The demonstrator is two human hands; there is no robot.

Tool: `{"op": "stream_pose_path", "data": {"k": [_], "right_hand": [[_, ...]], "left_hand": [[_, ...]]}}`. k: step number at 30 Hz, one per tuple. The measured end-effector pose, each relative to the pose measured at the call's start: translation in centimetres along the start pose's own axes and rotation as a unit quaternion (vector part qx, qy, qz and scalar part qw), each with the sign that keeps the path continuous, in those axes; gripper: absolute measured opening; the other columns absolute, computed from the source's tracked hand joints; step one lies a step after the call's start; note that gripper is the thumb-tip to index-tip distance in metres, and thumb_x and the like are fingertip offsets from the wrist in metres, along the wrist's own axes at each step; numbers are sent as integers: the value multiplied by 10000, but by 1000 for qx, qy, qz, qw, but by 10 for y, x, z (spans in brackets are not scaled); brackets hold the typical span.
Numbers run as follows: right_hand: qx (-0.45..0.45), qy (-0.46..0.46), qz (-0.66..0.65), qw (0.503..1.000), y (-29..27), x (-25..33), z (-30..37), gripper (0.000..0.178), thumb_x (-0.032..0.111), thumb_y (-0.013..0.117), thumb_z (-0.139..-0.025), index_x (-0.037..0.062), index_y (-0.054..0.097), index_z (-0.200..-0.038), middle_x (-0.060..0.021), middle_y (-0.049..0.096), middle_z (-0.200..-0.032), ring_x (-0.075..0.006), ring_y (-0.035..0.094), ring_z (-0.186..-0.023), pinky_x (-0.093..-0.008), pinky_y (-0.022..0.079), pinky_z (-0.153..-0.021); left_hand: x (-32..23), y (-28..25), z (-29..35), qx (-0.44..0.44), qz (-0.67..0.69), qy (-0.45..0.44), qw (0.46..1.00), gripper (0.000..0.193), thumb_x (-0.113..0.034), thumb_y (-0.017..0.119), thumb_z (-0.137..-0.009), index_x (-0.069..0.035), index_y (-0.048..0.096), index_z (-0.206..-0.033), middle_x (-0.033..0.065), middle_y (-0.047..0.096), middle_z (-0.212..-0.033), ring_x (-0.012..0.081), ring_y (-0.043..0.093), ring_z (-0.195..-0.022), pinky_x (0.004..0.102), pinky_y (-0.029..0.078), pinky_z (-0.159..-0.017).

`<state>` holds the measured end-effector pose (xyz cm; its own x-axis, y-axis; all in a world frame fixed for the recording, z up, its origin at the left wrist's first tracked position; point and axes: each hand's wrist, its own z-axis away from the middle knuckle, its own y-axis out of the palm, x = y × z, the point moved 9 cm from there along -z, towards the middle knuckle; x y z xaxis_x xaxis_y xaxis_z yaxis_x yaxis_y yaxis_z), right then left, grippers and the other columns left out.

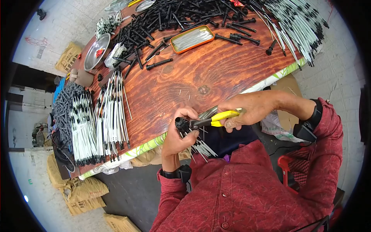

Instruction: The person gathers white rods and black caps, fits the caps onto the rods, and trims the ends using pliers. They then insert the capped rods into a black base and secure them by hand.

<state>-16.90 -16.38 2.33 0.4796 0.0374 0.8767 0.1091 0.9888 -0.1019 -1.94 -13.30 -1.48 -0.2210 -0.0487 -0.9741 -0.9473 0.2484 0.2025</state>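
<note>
Over my lap, just off the table's near edge, my left hand (pixel 176 139) is closed around a black plastic fitting (pixel 181 123) with a round, hollow end. My right hand (pixel 251 106) grips yellow-handled pliers (pixel 224 115). Their dark jaws meet the fitting between my left thumb and fingers; whether they bite on it or on a thin wire is too small to tell. Several thin white rods (pixel 204 149) stick out below my left hand toward my lap, their other ends hidden.
The wooden table (pixel 162 96) carries a heap of black plastic tubes (pixel 170 15), an orange-rimmed tray (pixel 192 38) of thin pins, bundles of white rods (pixel 112 116) at left, more white rods (pixel 293 23) at far right, and a metal dish (pixel 92 54). A red chair (pixel 285 170) stands beside me.
</note>
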Motion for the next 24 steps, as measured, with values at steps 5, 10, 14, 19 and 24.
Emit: {"op": "stream_pose_path", "data": {"k": [5, 10, 14, 19, 24], "right_hand": [[-26, -19, -17, 999, 5, -15, -6, 208, 108, 501, -996, 15, 516, -1181, -73, 668, -934, -142, 628, -793, -320, 517, -745], [-29, -38, -10, 999, 7, -10, -7, 197, 143, 510, -1009, 23, 492, -1165, -61, 662, -919, -132, 625, -783, -314, 516, -732], [-44, -54, -27, 997, 11, -17, -11, 202, 197, 515, -1026, 24, 490, -1126, -51, 648, -895, -124, 619, -768, -303, 511, -707], [-73, -70, -61, 993, 23, -26, -21, 282, 289, 533, -1034, 17, 488, -1093, -44, 624, -862, -117, 607, -744, -286, 503, -664], [-103, -26, -66, 992, 23, -16, -15, 306, 319, 564, -1015, 24, 498, -1063, -37, 629, -803, -125, 601, -691, -290, 504, -616]], "left_hand": [[-1, -1, 0, 10, 14, 14, 1000, 414, -10, 691, -717, -44, 507, -1086, 85, 521, -1032, 169, 534, -947, 314, 440, -879], [0, -2, 0, 20, 13, 22, 999, 404, -36, 719, -723, -48, 509, -1068, 86, 522, -1023, 171, 535, -945, 313, 439, -862], [2, -4, 0, 16, 29, 26, 999, 404, -57, 734, -728, -54, 503, -1059, 87, 523, -1015, 172, 535, -936, 312, 437, -844], [4, -5, 2, 13, 71, 26, 997, 426, -74, 747, -742, -57, 486, -1078, 90, 519, -1005, 176, 533, -927, 317, 438, -825], [5, -5, 3, 22, 95, 42, 994, 461, -61, 758, -744, -59, 471, -1105, 91, 514, -1001, 181, 536, -919, 322, 445, -816]]}}
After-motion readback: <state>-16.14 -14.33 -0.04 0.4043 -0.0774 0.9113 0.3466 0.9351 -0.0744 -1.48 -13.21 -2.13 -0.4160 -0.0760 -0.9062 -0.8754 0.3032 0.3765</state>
